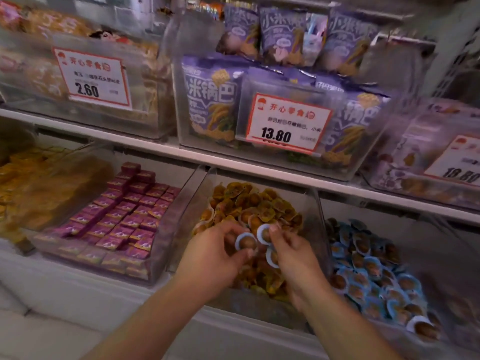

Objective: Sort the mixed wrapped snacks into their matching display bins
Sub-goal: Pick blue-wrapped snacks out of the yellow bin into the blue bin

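Right hand pinches two blue-rimmed snacks, left hand pinches another, all over the yellow-snack bin. Their home, the blue-snack bin, sits just to the right, so the right hand is nearer for the drop.

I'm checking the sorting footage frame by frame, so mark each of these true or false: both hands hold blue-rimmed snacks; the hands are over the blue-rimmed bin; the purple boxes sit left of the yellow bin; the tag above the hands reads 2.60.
1. Both hands hold blue-rimmed snacks. True: the left hand pinches one blue-rimmed snack, and the right hand holds others.
2. The hands are over the blue-rimmed bin. False: they are over the yellow-wrapped bin; the blue-rimmed bin is to its right.
3. The purple boxes sit left of the yellow bin. True.
4. The tag above the hands reads 2.60. False: that price tag reads 13.80.
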